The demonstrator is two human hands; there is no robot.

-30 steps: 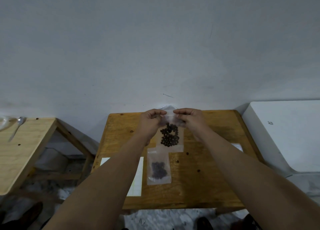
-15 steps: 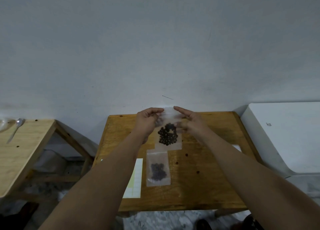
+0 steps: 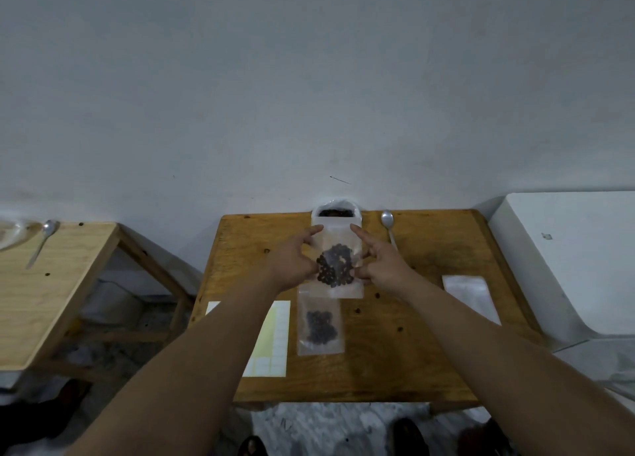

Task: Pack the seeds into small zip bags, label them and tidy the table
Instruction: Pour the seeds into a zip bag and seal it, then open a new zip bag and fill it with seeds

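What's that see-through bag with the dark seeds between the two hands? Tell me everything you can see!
The seed bag is a small flat rectangle of clear, slightly cloudy plastic. Dark round seeds clump in its lower half; the top part looks empty. It is over the middle of the wooden table, its near edge overlapping a second filled bag. The left hand and right hand touch its sides with index finger and thumb. Whether its zip is closed is unclear.
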